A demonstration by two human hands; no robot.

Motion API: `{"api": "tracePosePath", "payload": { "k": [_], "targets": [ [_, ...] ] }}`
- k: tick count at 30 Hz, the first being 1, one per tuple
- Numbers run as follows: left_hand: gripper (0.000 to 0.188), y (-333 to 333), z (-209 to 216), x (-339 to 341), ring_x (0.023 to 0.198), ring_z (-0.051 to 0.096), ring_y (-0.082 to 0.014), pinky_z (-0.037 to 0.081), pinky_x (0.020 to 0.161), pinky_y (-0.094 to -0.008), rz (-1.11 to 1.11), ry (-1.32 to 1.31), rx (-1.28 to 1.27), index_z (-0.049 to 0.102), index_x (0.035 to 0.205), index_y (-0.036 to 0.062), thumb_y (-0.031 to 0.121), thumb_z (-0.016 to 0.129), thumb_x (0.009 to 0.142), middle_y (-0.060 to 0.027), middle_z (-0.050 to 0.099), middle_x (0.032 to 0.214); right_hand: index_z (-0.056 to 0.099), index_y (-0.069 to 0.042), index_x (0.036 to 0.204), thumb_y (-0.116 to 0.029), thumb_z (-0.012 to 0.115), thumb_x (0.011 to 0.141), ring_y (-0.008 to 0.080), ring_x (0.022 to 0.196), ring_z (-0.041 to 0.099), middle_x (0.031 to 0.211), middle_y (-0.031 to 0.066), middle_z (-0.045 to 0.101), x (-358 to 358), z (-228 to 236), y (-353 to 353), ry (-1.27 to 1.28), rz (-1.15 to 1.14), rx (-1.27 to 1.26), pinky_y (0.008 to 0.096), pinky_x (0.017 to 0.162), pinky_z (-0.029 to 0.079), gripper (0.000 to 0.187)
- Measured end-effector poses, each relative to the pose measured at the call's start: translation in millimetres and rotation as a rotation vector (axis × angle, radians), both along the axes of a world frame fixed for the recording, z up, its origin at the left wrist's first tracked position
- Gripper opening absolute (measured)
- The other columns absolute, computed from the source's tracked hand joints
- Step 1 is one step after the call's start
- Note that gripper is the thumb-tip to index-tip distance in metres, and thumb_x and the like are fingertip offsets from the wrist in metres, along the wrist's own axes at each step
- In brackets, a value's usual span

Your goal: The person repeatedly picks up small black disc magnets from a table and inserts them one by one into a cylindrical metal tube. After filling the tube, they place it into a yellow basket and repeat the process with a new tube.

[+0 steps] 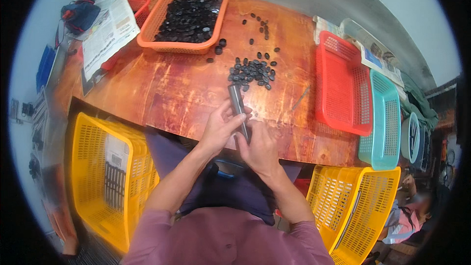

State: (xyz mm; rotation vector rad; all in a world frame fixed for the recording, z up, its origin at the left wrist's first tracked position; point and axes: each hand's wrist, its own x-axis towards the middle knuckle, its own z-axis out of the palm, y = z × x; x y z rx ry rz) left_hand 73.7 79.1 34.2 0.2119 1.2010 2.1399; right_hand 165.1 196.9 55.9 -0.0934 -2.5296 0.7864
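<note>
Both my hands grip a dark grey cylindrical tube [236, 99], tilted with its wider far end pointing toward the back of the table. My left hand [223, 120] wraps round its middle, the thumb pressed along its side. Lower down, my right hand [258, 146] closes on the near end, where the fingers partly hide it. Just beyond the tube's far end lies a loose pile of small black oval caps [252, 71]. More of these pieces are scattered farther back. An orange basket [171, 45] at the back left holds a heap of similar black pieces.
On the wooden table [186, 93], a thin rod [301, 98] lies right of my hands. A red basket [343, 88] and a teal basket [385, 118] stand at the right. Yellow crates [130, 167] flank me below the table edge. Newspaper [108, 32] lies back left. Another person sits far right.
</note>
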Motion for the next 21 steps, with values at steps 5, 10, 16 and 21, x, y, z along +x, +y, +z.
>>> {"api": "tracePosePath", "payload": {
  "k": [5, 10, 16, 21],
  "targets": [
    [0.052, -20.0, -15.5, -19.5, 0.110, 0.065, -0.0232, 0.056, 0.095, -0.0368, -0.035, -0.155, 0.198, 0.040, 0.146, 0.0007, 0.012, 0.062, 0.100, -0.0152, 0.061, 0.123, 0.063, -0.003, 0.107, -0.015, 0.074, 0.086, 0.0320, 0.076, 0.070, 0.088, 0.0157, 0.068, -20.2, 0.6, 6.5, -0.106, 0.036, -0.153, 0.0410, 0.065, 0.055, 0.027],
    [0.046, -17.3, -16.3, -27.3, 0.101, 0.065, -0.0250, 0.058, 0.088, -0.0402, -0.060, -0.234, 0.257, 0.040, 0.143, 0.0015, 0.013, 0.057, 0.102, -0.0150, 0.058, 0.123, 0.065, -0.004, 0.108, -0.018, 0.076, 0.086, 0.0292, 0.077, 0.069, 0.088, 0.0159, 0.068, -60.7, -11.9, 53.2, -0.094, -0.072, -0.093, 0.0394, 0.069, 0.054, 0.029],
    [0.048, -19.6, -17.4, -28.5, 0.100, 0.064, -0.0236, 0.057, 0.086, -0.0386, -0.051, -0.244, 0.343, 0.041, 0.143, 0.0003, 0.013, 0.059, 0.101, -0.0120, 0.058, 0.120, 0.063, -0.003, 0.112, -0.021, 0.075, 0.084, 0.0383, 0.095, 0.068, 0.104, 0.0193, 0.068, -90.4, -10.4, 44.3, -0.210, -0.106, -0.095, 0.0456, 0.077, 0.053, 0.035],
    [0.049, -21.1, -14.9, -30.3, 0.102, 0.063, -0.0234, 0.056, 0.088, -0.0386, -0.093, -0.273, 0.381, 0.042, 0.144, 0.0016, 0.013, 0.061, 0.100, -0.0107, 0.060, 0.118, 0.065, -0.004, 0.105, -0.020, 0.073, 0.085, 0.0383, 0.089, 0.066, 0.098, 0.0163, 0.065, -95.5, -20.2, 44.3, -0.180, -0.074, -0.008, 0.0461, 0.074, 0.053, 0.026]
  ]
}}
